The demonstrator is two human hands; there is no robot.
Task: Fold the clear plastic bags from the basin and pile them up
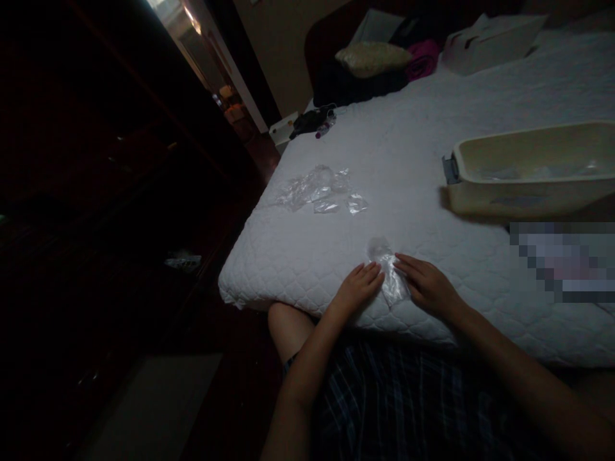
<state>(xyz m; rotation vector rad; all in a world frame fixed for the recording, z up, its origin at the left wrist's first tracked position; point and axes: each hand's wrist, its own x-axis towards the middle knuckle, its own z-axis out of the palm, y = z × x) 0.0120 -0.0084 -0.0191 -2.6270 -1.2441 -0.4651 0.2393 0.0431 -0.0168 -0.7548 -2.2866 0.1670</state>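
A small clear plastic bag (394,287) lies flat on the quilted white bed (298,269) near its front edge. My left hand (360,287) rests along the bag's left side, its fingers stretched out with the tips on the plastic. From the other side my right hand (425,282) reaches over the bag's right edge, fingers extended and touching it. Neither hand is visibly closed around the bag. Farther back on the left, several loose clear plastic bags (317,186) are spread on the bed.
A cream plastic tub (528,192) with clear material inside stands at the right. In front of it is a pixelated patch. A white box (494,45), a yellowish pillow-like bundle (379,59) and a magenta cloth (423,59) are at the back. Dark floor borders the bed's left edge.
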